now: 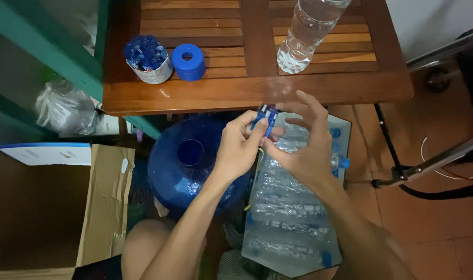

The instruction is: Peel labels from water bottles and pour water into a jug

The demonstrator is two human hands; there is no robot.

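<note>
Small blue clip-like piece (266, 118), pinched between both hands' fingers, below table edge

One wooden counter (247, 93) fills twelve o'clock, bearing one clear water bottle (306, 36) at one o'clock, one blue cap (188, 62) and one cup of blue pieces (148, 59) at eleven. One large blue jug (190, 166) sits at centre, one pack of plastic bottles (293, 207) at five, one cardboard box (45, 207) at eight. Two hands (241, 148) (304, 150) share one small blue item (266, 116).

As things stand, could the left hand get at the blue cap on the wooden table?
Probably yes, but not freely: the left hand is pinching a small blue item together with the right hand. The blue cap sits uncovered near the table edge.
</note>
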